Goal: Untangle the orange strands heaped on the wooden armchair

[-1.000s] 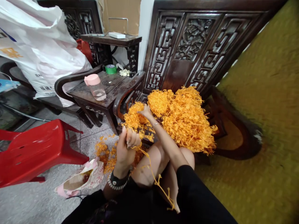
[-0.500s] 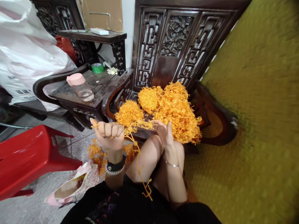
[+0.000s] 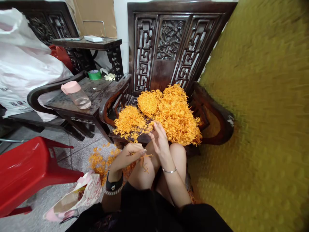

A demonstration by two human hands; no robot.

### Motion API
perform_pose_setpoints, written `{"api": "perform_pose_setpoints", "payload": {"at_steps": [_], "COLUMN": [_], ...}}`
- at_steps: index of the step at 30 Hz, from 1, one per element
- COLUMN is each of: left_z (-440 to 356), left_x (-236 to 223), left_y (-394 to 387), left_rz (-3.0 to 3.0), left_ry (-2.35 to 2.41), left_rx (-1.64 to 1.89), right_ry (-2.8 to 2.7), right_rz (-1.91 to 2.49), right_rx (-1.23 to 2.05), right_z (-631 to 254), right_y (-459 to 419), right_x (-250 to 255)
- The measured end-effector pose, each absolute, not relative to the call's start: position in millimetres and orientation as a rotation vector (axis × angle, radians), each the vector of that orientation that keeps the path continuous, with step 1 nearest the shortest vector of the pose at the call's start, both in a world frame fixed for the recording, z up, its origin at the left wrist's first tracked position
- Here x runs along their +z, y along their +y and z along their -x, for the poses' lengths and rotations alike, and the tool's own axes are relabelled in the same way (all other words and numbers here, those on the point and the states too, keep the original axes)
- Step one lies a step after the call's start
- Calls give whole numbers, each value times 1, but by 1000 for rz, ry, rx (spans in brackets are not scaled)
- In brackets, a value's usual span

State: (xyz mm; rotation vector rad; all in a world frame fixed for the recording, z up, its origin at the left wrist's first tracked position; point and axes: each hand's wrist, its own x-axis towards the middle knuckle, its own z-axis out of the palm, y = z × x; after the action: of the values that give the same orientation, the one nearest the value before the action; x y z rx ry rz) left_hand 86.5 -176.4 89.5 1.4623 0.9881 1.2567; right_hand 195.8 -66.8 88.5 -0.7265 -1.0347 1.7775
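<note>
Orange strand pinched in left hand's grip, wrist bent inward, right hand raised, half curled, grip unclear

Single head-worn view, taken from above and in front of the carved wooden chair, facing forward and down toward it at close range, the wearer's knees in near foreground before it
</note>
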Motion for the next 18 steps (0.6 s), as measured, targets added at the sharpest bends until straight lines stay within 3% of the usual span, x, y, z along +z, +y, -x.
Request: {"api": "perform_pose_setpoints", "payload": {"at_steps": [4, 10, 15, 18], "left_z": [-79, -67, -72, -80], "left_x": [92, 105, 102, 89], "left_y": [-183, -208, -217, -216], "left_rz": [-1430, -1931, -2016, -1948], "left_ry": [1058, 858, 1100, 1303], "left_rx": [1357, 1106, 1036, 1216], "right_ry": [-1158, -1292, -1099, -983], "right_rz": [751, 723, 683, 553], "right_rx": [1668, 1455, 1729, 1911], "right_z": [-203, -216, -211, -211], "right_y": [-70, -71, -58, -55], "right_x": [88, 89, 101, 111]}}
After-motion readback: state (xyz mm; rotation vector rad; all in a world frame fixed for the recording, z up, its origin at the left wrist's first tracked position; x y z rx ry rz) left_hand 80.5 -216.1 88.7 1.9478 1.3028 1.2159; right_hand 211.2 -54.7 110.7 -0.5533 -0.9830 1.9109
